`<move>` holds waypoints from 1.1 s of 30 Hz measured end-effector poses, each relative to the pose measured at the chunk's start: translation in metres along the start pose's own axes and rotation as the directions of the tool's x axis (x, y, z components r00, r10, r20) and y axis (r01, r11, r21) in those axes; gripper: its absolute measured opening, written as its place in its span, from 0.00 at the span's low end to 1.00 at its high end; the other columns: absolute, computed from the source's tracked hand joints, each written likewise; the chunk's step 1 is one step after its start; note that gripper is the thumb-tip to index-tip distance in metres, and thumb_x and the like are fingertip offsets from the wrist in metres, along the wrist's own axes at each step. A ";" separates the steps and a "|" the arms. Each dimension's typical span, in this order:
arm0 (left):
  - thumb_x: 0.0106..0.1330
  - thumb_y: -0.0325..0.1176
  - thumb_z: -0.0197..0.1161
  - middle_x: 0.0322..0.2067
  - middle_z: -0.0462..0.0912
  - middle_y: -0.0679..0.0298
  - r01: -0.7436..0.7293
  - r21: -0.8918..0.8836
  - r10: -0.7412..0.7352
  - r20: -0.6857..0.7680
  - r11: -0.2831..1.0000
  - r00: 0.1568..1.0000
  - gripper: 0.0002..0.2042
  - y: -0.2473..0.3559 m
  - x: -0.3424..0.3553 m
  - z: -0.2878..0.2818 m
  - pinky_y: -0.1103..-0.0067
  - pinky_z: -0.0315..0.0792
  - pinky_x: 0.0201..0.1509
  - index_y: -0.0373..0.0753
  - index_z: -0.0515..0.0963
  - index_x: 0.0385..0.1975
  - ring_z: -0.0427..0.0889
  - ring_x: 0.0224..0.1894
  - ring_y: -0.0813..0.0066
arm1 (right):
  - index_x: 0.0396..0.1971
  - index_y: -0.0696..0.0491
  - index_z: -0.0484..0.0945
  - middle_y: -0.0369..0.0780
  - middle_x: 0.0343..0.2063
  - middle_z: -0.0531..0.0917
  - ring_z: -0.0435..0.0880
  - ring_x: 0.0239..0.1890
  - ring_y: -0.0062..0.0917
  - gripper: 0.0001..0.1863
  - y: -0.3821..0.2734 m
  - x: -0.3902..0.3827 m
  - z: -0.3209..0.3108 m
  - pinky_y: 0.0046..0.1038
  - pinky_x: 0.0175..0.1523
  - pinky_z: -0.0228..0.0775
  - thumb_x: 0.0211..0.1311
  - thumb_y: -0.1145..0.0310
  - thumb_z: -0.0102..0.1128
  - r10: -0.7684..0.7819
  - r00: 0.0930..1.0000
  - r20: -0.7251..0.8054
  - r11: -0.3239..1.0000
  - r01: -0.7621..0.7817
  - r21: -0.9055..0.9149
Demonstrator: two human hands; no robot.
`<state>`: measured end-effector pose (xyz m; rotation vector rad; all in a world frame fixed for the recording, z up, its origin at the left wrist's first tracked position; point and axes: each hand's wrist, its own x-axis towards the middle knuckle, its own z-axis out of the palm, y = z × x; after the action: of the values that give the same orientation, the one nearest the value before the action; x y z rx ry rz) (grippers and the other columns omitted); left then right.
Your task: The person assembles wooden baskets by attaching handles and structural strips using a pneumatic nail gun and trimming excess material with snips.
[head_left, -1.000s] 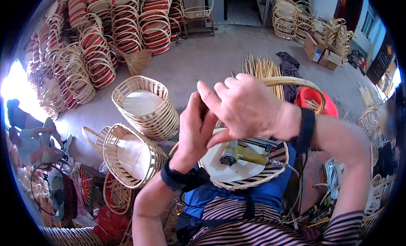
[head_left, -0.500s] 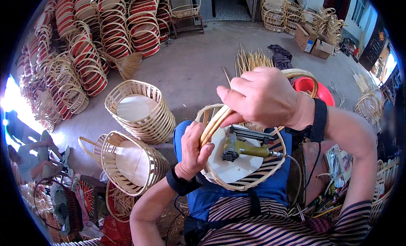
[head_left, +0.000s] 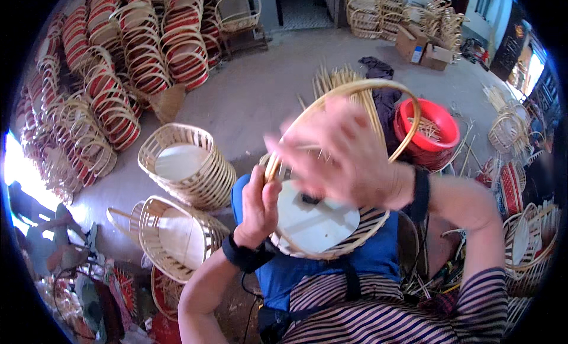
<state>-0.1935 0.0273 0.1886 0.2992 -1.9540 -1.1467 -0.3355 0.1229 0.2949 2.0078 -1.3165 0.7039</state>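
My left hand [head_left: 257, 208] grips the lower left end of an arched cane handle [head_left: 378, 84] at the side of an oval slatted basket [head_left: 319, 253] on my lap. Above the basket my right hand [head_left: 349, 152] crosses the handle's left section, smeared by motion, so its grip cannot be told. The basket has a pale round base [head_left: 319, 225]. A dark piece of a tool [head_left: 309, 198] shows under my right hand, the rest mostly hidden.
Nested baskets [head_left: 177, 154] and more slatted baskets [head_left: 177, 234] stand left. Red-banded basket stacks [head_left: 177, 48] line the back left, cardboard boxes [head_left: 408, 45] the back right. A red tub [head_left: 432, 128], dark cloth [head_left: 384, 101] and cane bundle [head_left: 337, 78] lie beyond my lap.
My right hand has gone from closed on the handle to a motion blur over it. The nail gun, plain to see half a second ago, is now mostly hidden. The view has shifted.
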 end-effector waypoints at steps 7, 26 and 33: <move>0.59 0.46 0.39 0.14 0.60 0.65 0.007 0.038 -0.008 0.039 0.999 0.999 0.17 0.009 0.004 0.009 0.81 0.54 0.20 0.36 0.60 0.21 0.58 0.17 0.76 | 0.40 0.65 0.58 0.51 0.40 0.59 0.66 0.41 0.40 0.31 0.003 -0.151 0.071 0.29 0.46 0.59 0.38 0.61 0.58 0.307 0.487 0.818 0.799 -0.598 0.057; 0.58 0.36 0.43 0.13 0.66 0.53 0.061 0.141 -0.073 0.077 0.988 0.994 0.09 0.026 0.029 0.033 0.70 0.60 0.20 0.36 0.61 0.26 0.67 0.18 0.51 | 0.42 0.61 0.64 0.46 0.33 0.74 0.75 0.34 0.33 0.26 -0.018 -0.097 -0.048 0.26 0.40 0.66 0.39 0.67 0.55 0.395 0.850 0.349 0.788 -0.508 0.346; 0.59 0.37 0.44 0.13 0.66 0.53 0.069 0.109 -0.078 0.077 0.992 0.994 0.10 0.025 0.032 0.040 0.70 0.61 0.20 0.37 0.62 0.25 0.68 0.19 0.51 | 0.46 0.64 0.59 0.46 0.36 0.74 0.76 0.36 0.26 0.31 -0.028 -0.094 -0.065 0.21 0.39 0.67 0.41 0.67 0.60 0.536 0.728 0.427 0.609 -0.684 0.401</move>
<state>-0.2385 0.0476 0.2161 0.3893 -2.0947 -1.1193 -0.3493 0.2361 0.2643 2.0921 -2.2457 1.2758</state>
